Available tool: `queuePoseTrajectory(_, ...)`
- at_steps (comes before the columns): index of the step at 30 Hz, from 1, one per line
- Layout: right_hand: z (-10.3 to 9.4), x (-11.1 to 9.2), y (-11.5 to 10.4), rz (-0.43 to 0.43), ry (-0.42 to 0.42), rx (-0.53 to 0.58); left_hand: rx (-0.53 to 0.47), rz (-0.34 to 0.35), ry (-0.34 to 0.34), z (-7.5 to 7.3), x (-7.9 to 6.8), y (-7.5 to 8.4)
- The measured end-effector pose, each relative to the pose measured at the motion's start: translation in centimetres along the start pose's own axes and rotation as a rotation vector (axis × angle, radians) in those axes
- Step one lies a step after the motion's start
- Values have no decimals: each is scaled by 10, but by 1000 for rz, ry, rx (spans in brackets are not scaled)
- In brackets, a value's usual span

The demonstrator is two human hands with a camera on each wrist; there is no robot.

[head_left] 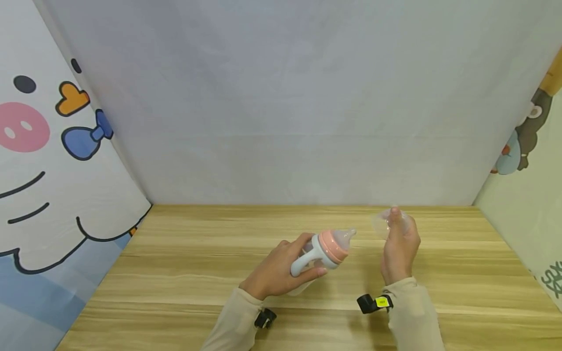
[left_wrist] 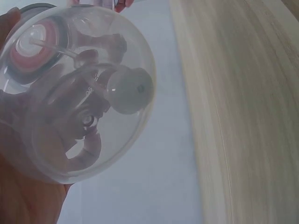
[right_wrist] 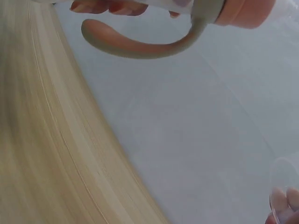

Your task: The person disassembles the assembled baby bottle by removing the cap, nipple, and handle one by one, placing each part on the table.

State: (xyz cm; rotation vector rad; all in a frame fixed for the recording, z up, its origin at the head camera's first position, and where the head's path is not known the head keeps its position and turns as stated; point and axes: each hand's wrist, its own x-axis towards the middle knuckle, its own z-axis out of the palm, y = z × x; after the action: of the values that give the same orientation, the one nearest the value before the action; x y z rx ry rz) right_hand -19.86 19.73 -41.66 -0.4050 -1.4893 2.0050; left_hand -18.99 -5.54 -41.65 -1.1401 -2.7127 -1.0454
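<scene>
A clear baby bottle (head_left: 332,247) with a pink collar, pale grey handles and a clear teat is gripped around its body by my left hand (head_left: 281,270). It tilts, teat up and toward the right. The left wrist view looks through its round clear base (left_wrist: 126,144), with a straw and a weighted ball (left_wrist: 128,93) inside. To the right of the teat, my right hand (head_left: 400,248) holds a clear bottle cap (head_left: 380,224) between thumb and fingers, apart from the bottle. One curved handle (right_wrist: 140,50) and the cap's edge (right_wrist: 281,165) show in the right wrist view.
Both hands are above a wood-grain table (head_left: 184,287). A plain pale curtain (head_left: 281,107) rises along its back edge. Cartoon-printed cloth (head_left: 44,195) stands at the left, and another printed panel (head_left: 535,214) at the right. Each wrist wears a black strap (head_left: 265,318).
</scene>
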Motion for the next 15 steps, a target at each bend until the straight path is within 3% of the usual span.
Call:
queuePoseTrajectory(6, -4, 3, 0, -3, 65, -31, -1, -2, -15, 0, 0, 1)
queuePoseTrajectory(15, -9, 10, 3, -71, 140, -107, 12, -18, -12, 0, -1, 1)
